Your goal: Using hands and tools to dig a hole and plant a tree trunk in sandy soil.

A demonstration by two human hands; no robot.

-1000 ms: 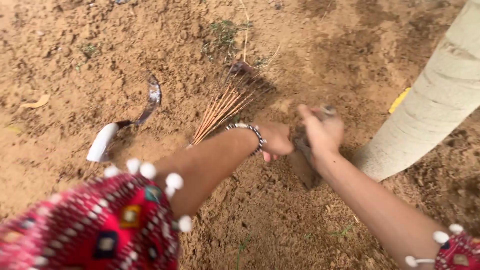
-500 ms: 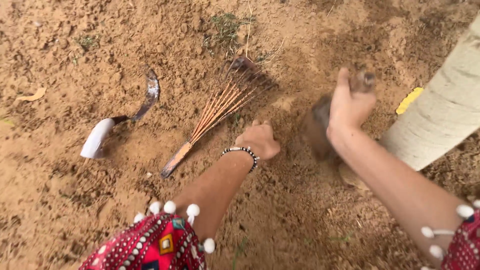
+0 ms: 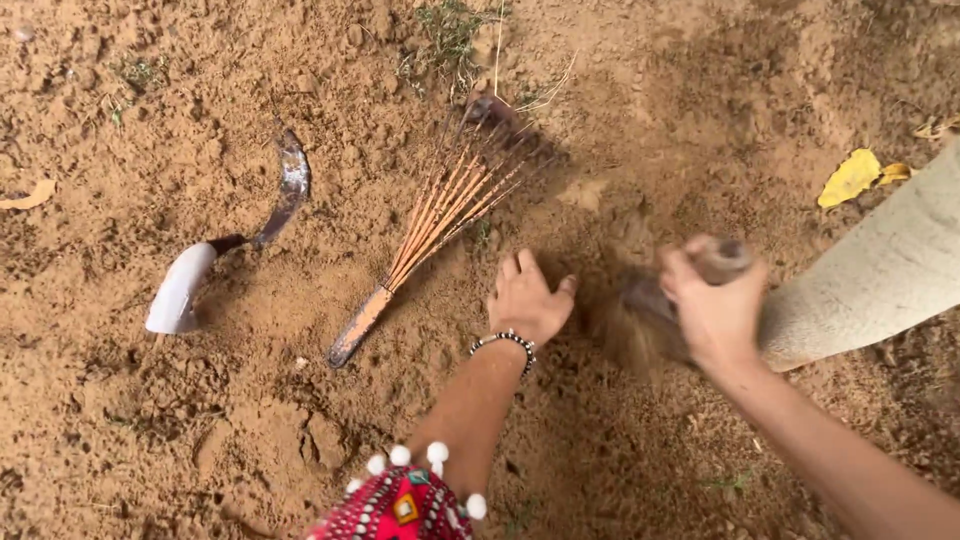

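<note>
Beside the left hand (image 3: pixel 527 300) lie a rake (image 3: pixel 430 220) and sickle (image 3: pixel 225 250).

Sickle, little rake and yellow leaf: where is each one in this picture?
sickle (image 3: pixel 292 185), head view, on the curved metal blade.
rake (image 3: pixel 440 215), head view, on the orange tines where they fan out.
yellow leaf (image 3: pixel 850 177), head view, on the middle of the leaf.
</note>
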